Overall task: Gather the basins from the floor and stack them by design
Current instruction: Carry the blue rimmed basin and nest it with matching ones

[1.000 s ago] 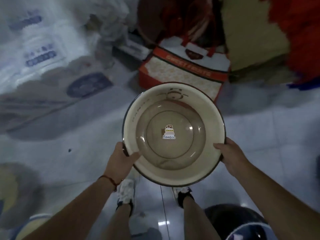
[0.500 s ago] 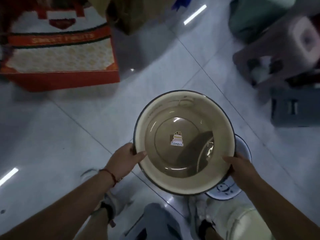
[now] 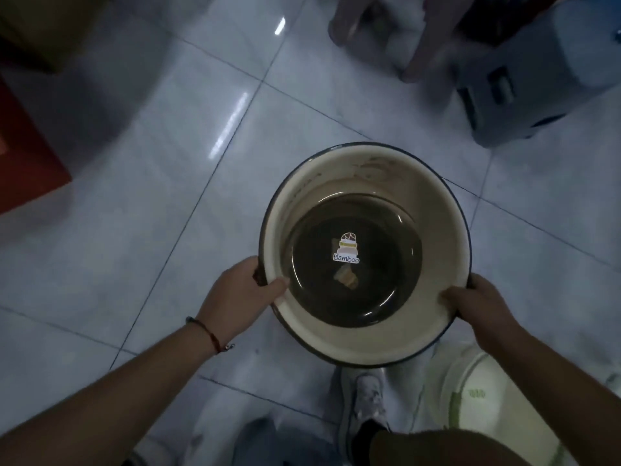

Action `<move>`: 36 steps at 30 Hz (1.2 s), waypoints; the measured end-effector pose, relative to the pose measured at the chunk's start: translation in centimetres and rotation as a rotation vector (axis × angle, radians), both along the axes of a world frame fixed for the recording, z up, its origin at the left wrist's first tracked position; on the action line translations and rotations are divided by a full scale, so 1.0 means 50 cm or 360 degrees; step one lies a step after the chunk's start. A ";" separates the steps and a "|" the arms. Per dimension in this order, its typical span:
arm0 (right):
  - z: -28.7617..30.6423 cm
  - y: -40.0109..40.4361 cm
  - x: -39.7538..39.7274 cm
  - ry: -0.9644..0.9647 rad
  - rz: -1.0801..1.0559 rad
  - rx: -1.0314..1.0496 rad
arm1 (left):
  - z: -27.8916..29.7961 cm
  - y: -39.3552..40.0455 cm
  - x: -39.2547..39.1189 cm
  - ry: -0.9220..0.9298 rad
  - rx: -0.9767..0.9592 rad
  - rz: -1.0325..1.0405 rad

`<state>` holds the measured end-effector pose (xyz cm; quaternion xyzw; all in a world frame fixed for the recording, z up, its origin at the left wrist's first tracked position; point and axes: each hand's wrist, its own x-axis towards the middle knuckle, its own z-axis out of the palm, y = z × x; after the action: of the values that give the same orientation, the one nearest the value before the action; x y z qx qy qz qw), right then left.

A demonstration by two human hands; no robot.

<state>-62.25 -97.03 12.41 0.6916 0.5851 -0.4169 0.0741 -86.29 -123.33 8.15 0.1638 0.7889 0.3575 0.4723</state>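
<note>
A cream basin (image 3: pixel 416 190) with a dark rim and a "Bamboo" sticker on its see-through bottom is held level above the tiled floor. My left hand (image 3: pixel 238 294) grips its near-left rim, thumb inside. My right hand (image 3: pixel 477 307) grips the near-right rim. A second pale basin (image 3: pixel 470 395) with green marks sits on the floor at the lower right, partly hidden under my right arm. I cannot tell whether anything lies right under the held basin.
A red box (image 3: pixel 23 156) stands at the left edge. Plastic stools, a pinkish one (image 3: pixel 416 35) and a grey one (image 3: pixel 524 92), stand at the top right. My shoe (image 3: pixel 363 408) is just below the basin. Grey tiles (image 3: pixel 168 196) spread to the left.
My view has swung right: the red box slid to the left edge and the stools came closer. The pale basin appeared at the lower right. Both hands keep their grip on the basin.
</note>
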 end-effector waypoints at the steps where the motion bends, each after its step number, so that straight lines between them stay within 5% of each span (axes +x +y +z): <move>1: -0.010 0.007 0.019 -0.0034 0.0030 0.0011 | -0.002 0.018 0.009 0.0071 0.0028 -0.0068; 6: -0.063 0.010 0.092 -0.0126 0.0296 -0.0183 | -0.060 0.069 0.013 0.0289 0.0287 -0.0334; 11: -0.142 -0.013 0.158 -0.0436 0.0702 -0.0231 | -0.143 0.068 0.045 0.0367 0.0202 -0.0287; 15: -0.163 -0.005 0.160 -0.0041 0.0285 -0.0433 | -0.189 0.065 0.068 0.0347 0.0166 -0.0278; 18: -0.180 -0.007 0.159 -0.0140 0.0587 -0.0155 | -0.192 0.054 0.071 0.0272 0.0050 -0.0355; 24: -0.122 -0.038 0.172 -0.0291 0.1289 0.0138 | -0.144 0.010 0.091 0.0578 -0.0181 -0.0703; 29: -0.033 -0.032 0.148 -0.0292 0.1563 0.0333 | -0.028 -0.024 0.075 0.1315 -0.0525 -0.1282; 36: 0.129 -0.149 -0.026 -0.0216 0.2075 0.0903 | 0.149 -0.224 -0.023 0.1505 -0.0693 -0.0936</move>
<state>-63.56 -104.49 18.86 0.2179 0.9595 -0.0756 0.1617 -87.46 -134.54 15.60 0.4160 0.8903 -0.0700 0.1717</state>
